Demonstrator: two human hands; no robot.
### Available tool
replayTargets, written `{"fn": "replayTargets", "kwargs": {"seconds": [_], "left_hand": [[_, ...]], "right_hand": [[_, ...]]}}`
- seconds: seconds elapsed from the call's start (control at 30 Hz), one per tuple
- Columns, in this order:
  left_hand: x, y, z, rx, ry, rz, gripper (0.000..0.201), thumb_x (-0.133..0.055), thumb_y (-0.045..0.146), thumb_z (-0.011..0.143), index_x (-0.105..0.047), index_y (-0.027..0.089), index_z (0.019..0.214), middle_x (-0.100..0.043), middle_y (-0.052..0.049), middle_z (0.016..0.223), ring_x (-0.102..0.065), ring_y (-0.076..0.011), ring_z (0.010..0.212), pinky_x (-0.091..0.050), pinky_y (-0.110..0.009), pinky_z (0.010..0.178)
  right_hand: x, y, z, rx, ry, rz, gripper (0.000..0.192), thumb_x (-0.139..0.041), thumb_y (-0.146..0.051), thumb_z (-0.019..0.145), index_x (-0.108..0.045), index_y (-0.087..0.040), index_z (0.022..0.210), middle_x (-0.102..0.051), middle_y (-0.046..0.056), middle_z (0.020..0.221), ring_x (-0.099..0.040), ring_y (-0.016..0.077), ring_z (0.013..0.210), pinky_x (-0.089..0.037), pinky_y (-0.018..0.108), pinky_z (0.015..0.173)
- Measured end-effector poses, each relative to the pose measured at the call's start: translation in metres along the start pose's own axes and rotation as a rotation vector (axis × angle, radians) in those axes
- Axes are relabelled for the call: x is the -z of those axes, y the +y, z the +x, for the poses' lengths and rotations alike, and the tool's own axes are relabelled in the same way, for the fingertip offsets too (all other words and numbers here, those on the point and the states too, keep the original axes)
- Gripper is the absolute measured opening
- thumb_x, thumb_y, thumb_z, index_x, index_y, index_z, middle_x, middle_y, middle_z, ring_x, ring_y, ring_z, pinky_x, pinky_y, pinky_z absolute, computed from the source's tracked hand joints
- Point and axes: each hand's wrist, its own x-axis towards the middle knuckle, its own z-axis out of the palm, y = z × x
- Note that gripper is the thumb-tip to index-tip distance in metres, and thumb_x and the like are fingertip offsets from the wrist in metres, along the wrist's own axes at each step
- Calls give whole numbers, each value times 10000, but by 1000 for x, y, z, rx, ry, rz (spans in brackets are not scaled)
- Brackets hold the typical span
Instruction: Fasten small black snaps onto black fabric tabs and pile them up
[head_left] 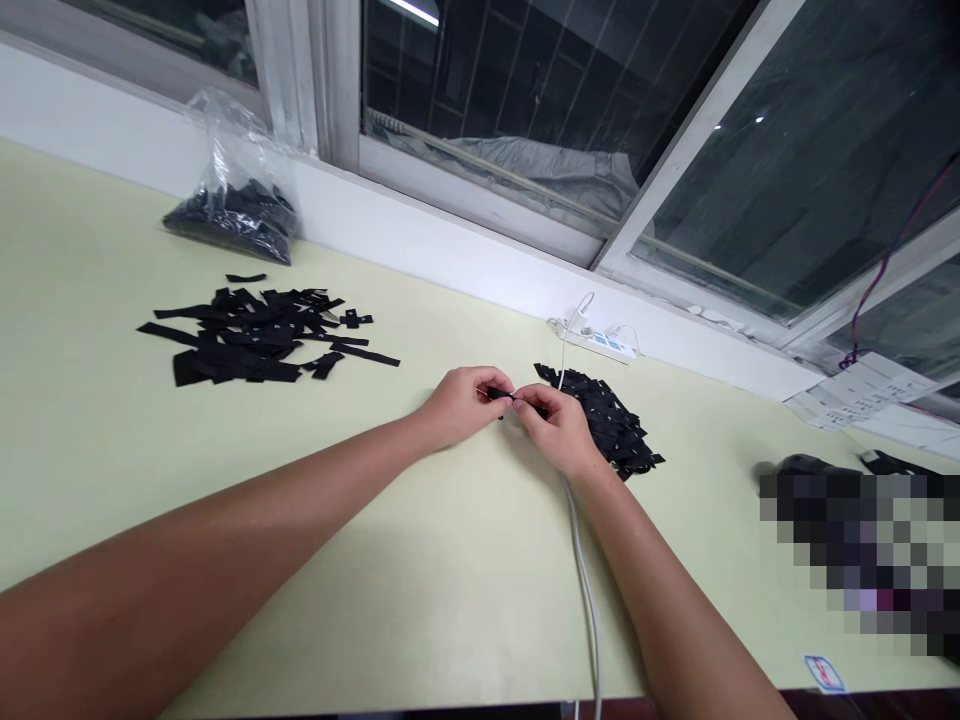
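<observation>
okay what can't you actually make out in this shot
Head view only:
- The small black piece pinched between the left hand and right hand: mostly covered by fingers.
- White marks on the black pile: too small to read.
- Right edge of the table: a pixelated patch hides what lies there.
- White cable: cut off at the bottom edge.

A small black label (504, 396) is sitting pinched between both hands, just above the pale green table, its ends hidden by fingertips so only a short dark strip is showing. The left hand (463, 402) is gripping it from one side, the right hand (556, 425) from the other, fingers meeting in the middle. Just beside the right hand, a heap of black labels (611, 420) with tiny white marks is lying piled loosely, pieces overlapping every which way
</observation>
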Motion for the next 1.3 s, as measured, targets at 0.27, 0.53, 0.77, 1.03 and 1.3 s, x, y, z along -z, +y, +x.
{"fn": "replayTargets", "kwargs": {"seconds": [0.27,0.53,0.77,1.03,1.3], "left_hand": [[3,-3,3,84,-38,-75,122,-716,258,726,-678,160,788,-671,-21,754,-605,-140,698,-492,-275,667],[2,-5,2,88,-61,-186,188,-735,308,737,-648,155,803,-653,-20,789,-610,-136,742,-501,-288,722],[2,-3,0,11,-78,-149,133,-687,277,789,-615,168,812,-618,4,762,-567,-123,705,-464,-260,663],[6,8,-4,-191,-33,201,59,-560,152,840,-594,196,863,-623,10,816,-563,-141,769,-449,-275,706],[6,3,-3,-334,-18,367,132,-499,113,886,-594,195,928,-628,-24,917,-576,-165,845,-454,-304,762]], "right_hand": [[1,-3,0,37,-12,-79,170,-572,-285,836,-719,-210,880,-722,38,869,-629,192,775,-461,304,708],[0,-2,2,-66,-55,56,175,-582,-333,835,-689,-196,858,-675,22,776,-583,161,687,-452,280,641],[-1,-2,4,-197,-82,331,197,-625,-375,793,-636,-184,840,-598,-2,693,-547,138,622,-462,277,609],[1,-1,3,-146,-64,299,176,-624,-359,810,-628,-185,838,-589,-4,714,-545,138,628,-446,278,603],[2,2,1,23,-5,68,155,-584,-327,867,-657,-190,869,-617,9,734,-542,146,657,-425,276,612]]}}
